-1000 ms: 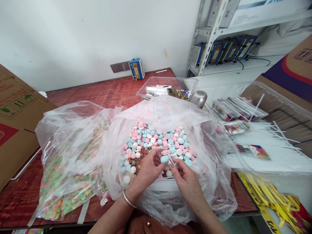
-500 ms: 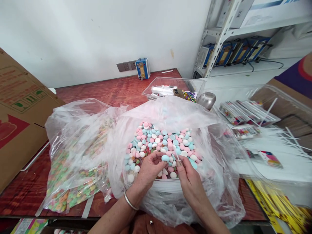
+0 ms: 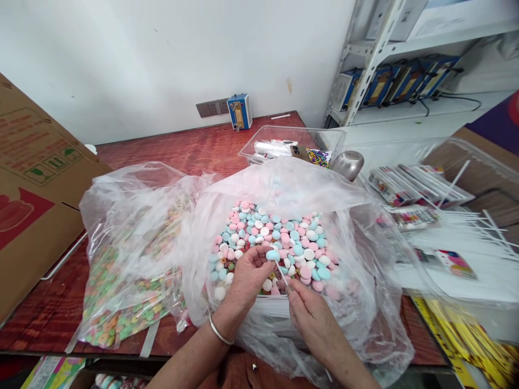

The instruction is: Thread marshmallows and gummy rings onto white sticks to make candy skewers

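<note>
My left hand pinches a light-blue oval candy between thumb and fingers. In my right hand is a thin white stick, slanting up to the left, its far tip at the underside of the blue candy. Whether the tip has gone into the candy cannot be made out. Both hands are over a heap of pink, white and blue candies in an opened clear plastic bag. A few brown and green ring-shaped pieces show among the candies near my left hand.
Left lies a clear bag of coloured rings, beside a cardboard box. Behind are a clear bin, a metal scoop and a small blue device. White sticks and packets fill a container at right.
The stick now slants up to the blue candy, and my right hand has moved left and down. My left hand has tilted the candy and lifted it slightly. The view has shifted slightly.
</note>
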{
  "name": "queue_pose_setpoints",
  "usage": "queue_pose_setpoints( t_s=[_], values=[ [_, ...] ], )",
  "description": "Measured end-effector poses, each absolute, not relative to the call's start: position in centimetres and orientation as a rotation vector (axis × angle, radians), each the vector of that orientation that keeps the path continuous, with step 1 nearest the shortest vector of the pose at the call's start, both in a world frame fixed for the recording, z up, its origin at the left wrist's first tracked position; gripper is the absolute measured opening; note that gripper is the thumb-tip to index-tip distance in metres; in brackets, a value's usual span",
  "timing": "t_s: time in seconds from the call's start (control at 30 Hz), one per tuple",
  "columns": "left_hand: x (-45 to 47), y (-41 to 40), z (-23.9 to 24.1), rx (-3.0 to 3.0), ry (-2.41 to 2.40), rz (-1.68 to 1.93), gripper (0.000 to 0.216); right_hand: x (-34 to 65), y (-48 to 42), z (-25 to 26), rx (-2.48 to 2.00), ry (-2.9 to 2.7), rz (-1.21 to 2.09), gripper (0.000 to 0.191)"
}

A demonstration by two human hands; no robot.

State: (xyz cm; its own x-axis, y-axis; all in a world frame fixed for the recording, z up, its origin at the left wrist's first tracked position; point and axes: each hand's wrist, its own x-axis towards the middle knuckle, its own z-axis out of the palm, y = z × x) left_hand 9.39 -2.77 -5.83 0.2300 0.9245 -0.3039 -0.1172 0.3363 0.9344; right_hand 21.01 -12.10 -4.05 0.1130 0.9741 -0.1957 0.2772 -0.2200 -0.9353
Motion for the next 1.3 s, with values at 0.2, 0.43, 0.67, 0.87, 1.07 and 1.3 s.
queue_pose_setpoints(
  t_s=[0.2, 0.43, 0.67, 0.87, 1.07, 1.3],
  values=[
    [9.3, -2.9, -6.2, 1.037, 1.089, 0.856, 0.029, 20.9, -12.0, -3.8, -1.61, -1.122, 1.287, 0.03],
    [9.3, -2.9, -6.2, 1.148, 1.063, 0.793, 0.024, 20.5, -11.5, -4.0, -1.586, -1.115, 1.273, 0.026],
    [8.4, -5.1, -5.9, 1.543, 1.04, 0.761, 0.033, 20.4, -10.9, -6.4, -1.664, -1.294, 0.906, 0.027],
    [3.9, -3.6, -6.6, 1.997, 1.287, 0.82, 0.039, 21.6, -11.3, -7.5, -1.784, -1.323, 0.881, 0.041],
    [2.0, -1.1, -7.3, 2.463, 1.43, 0.417, 0.021, 21.4, -11.2, -6.1, -1.985, -1.766, 0.579, 0.031],
    [3.7, -1.7, -7.6, 2.57, 1.465, 0.252, 0.011, 20.2, -11.3, -5.6, -2.252, -2.069, 0.452, 0.018]
  ],
)
